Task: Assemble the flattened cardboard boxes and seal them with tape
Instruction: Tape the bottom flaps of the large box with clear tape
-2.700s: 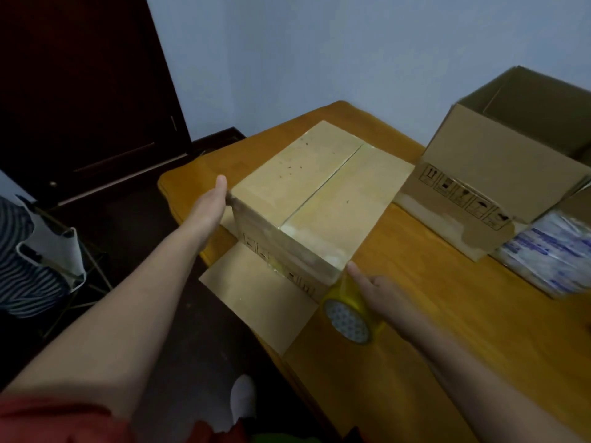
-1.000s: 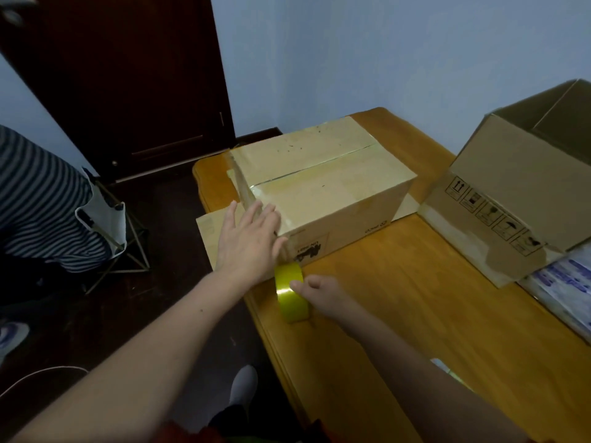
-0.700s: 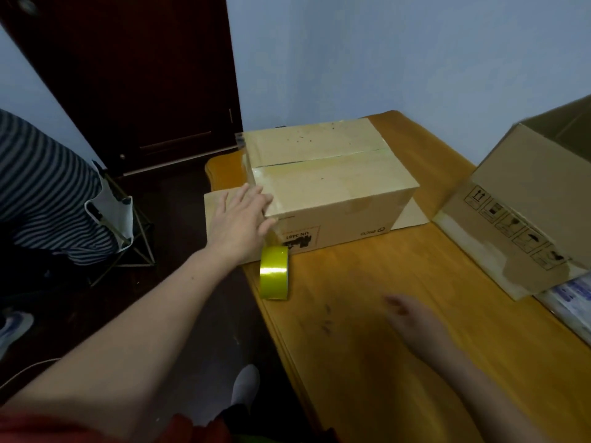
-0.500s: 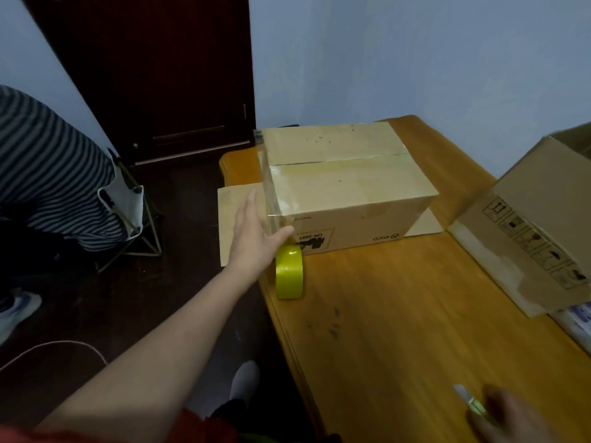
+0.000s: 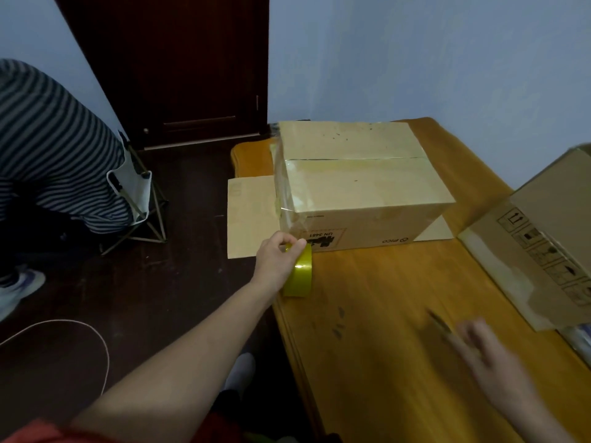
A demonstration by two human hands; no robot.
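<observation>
At the near left corner of the closed cardboard box [image 5: 358, 187], the yellow tape roll [image 5: 300, 276] is gripped by the left hand [image 5: 276, 260], fingers and thumb curled over its top. The roll is stood on its rim right at the edge of the wooden table [image 5: 383, 362], close against the box's front face; whether the two touch cannot be told. A shiny strip of tape [image 5: 281, 199] is seen running up the box's left end, and more tape is laid along the top seam. The box's printing is shown upside down, and a loose flap [image 5: 249, 215] is left jutting out past the table's left edge. Over on the near right, the right hand [image 5: 489, 359] is caught in blur above the tabletop, beside a slim dark object [image 5: 439, 324]; whether anything is grasped cannot be told. A second, open box [image 5: 543, 251] is parked at the table's right side.
</observation>
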